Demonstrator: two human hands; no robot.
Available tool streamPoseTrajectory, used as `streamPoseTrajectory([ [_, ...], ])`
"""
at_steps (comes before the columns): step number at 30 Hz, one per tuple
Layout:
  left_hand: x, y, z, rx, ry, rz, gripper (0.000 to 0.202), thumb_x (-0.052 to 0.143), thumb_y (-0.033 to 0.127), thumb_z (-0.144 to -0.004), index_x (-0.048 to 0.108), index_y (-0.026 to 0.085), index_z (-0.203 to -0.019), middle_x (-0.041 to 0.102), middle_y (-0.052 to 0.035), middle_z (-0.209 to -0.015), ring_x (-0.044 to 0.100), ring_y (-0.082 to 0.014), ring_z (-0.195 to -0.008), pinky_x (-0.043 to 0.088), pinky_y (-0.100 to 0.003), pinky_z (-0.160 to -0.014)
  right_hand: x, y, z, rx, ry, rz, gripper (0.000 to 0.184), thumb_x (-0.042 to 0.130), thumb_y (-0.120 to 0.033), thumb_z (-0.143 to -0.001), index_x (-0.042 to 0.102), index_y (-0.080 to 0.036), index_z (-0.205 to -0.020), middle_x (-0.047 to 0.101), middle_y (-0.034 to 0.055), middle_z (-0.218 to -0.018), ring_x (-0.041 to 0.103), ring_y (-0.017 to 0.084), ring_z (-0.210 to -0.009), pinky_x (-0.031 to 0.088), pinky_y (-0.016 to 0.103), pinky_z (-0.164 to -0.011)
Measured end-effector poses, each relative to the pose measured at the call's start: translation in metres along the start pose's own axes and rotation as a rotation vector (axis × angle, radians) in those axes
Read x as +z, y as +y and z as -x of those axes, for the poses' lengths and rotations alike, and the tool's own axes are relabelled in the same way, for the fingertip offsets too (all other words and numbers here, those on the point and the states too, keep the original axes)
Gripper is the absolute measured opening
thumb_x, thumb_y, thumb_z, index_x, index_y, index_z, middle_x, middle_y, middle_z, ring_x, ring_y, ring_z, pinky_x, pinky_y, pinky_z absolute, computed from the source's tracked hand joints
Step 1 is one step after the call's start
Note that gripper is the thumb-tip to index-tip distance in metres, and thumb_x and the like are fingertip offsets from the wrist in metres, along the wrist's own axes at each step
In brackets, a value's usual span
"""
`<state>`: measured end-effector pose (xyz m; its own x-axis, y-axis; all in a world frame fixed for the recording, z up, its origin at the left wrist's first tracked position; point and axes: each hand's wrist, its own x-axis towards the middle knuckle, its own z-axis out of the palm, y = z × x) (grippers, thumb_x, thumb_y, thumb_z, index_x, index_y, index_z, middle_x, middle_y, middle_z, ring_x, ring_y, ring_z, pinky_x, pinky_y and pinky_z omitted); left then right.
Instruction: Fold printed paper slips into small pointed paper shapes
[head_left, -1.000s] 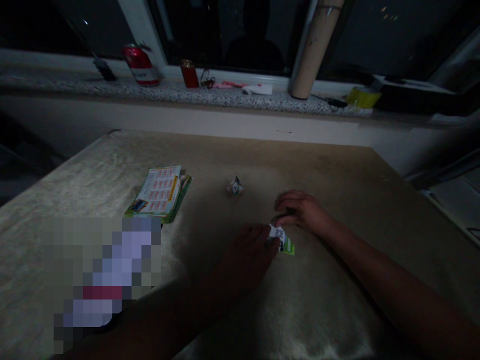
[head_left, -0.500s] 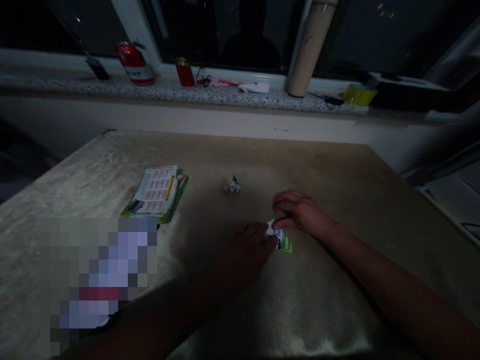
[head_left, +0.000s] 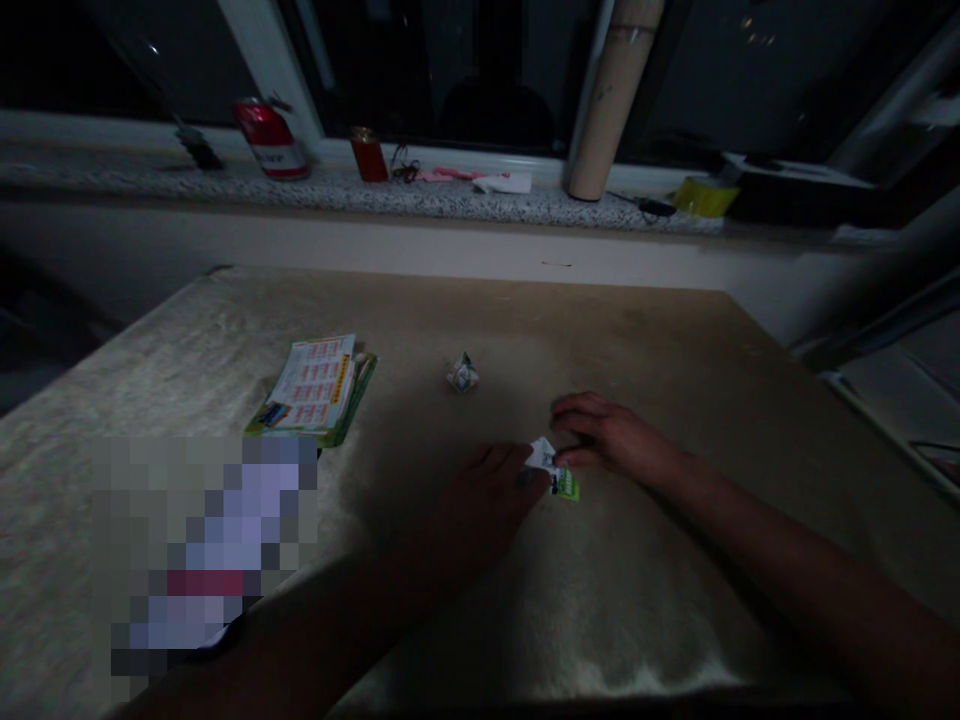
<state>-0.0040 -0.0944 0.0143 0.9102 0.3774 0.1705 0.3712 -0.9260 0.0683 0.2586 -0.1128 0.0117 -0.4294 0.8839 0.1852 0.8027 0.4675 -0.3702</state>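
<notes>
A small piece of folded paper [head_left: 543, 452], white with a printed pattern and a green corner, lies on the table. My left hand [head_left: 491, 492] is closed on its left side, thumb and fingers pinning it to the tabletop. To the right, my right hand [head_left: 604, 432] is open, its fingers curved and apart, with the thumb at the paper's right edge. Whether that thumb presses on the paper is too dark to tell. Beyond my hands sits a small folded-paper piece with points [head_left: 463, 374], standing by itself.
Printed sheets with a calendar grid [head_left: 313, 375] lie in a stack at the left, above a blurred-out object [head_left: 240, 520]. On the windowsill [head_left: 450, 205] stand a red can [head_left: 270, 140], an orange-red container [head_left: 369, 155], a thick tube [head_left: 611, 110] and a yellow item [head_left: 705, 196].
My right hand has shifted slightly down, its thumb now at the paper's right edge. My left hand stays on the paper. The whole view has tilted a little.
</notes>
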Motion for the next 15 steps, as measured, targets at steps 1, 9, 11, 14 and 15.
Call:
streamPoseTrajectory([
  [1,0.0,0.0,0.0,0.001,0.004,0.002,0.027,0.051,0.018,-0.098,0.062,0.023,-0.122,0.059,-0.0103,-0.129,0.057,-0.0262,-0.114,0.047,-0.042,-0.095,-0.001,-0.001,0.001,0.01,-0.008,-0.016,0.04,0.072,-0.049,-0.085,0.07,-0.021,-0.114,0.064,0.0127,-0.127,0.059,0.029,-0.123,0.051,0.042,-0.102],
  [9,0.001,-0.001,0.0,0.014,0.034,-0.018,0.027,0.052,0.018,-0.097,0.062,0.022,-0.121,0.059,-0.0107,-0.129,0.057,-0.026,-0.114,0.047,-0.042,-0.096,-0.006,-0.01,0.007,0.144,-0.055,-0.181,0.044,0.081,-0.032,-0.077,0.065,-0.021,-0.116,0.053,0.0161,-0.142,0.052,0.031,-0.133,0.046,0.046,-0.107],
  [11,0.001,-0.001,0.0,0.017,0.041,-0.015,0.027,0.051,0.017,-0.097,0.063,0.022,-0.121,0.059,-0.0106,-0.13,0.056,-0.026,-0.115,0.047,-0.042,-0.097,-0.007,-0.01,0.008,0.163,-0.063,-0.204,0.047,0.082,-0.028,-0.074,0.064,-0.022,-0.116,0.051,0.0156,-0.145,0.05,0.031,-0.135,0.045,0.047,-0.109],
  [14,0.001,-0.001,0.0,0.009,0.027,0.004,0.028,0.05,0.017,-0.097,0.062,0.022,-0.122,0.059,-0.01,-0.13,0.057,-0.0258,-0.114,0.046,-0.042,-0.097,-0.008,-0.011,0.009,0.185,-0.074,-0.225,0.049,0.083,-0.024,-0.071,0.064,-0.023,-0.116,0.05,0.014,-0.147,0.047,0.031,-0.138,0.043,0.047,-0.11],
  [15,0.001,-0.001,0.0,0.007,0.023,0.009,0.028,0.05,0.017,-0.097,0.062,0.023,-0.122,0.059,-0.0098,-0.129,0.056,-0.0259,-0.114,0.046,-0.042,-0.097,-0.008,-0.011,0.009,0.188,-0.077,-0.231,0.049,0.082,-0.022,-0.07,0.064,-0.024,-0.116,0.049,0.0137,-0.148,0.047,0.031,-0.138,0.043,0.047,-0.11],
])
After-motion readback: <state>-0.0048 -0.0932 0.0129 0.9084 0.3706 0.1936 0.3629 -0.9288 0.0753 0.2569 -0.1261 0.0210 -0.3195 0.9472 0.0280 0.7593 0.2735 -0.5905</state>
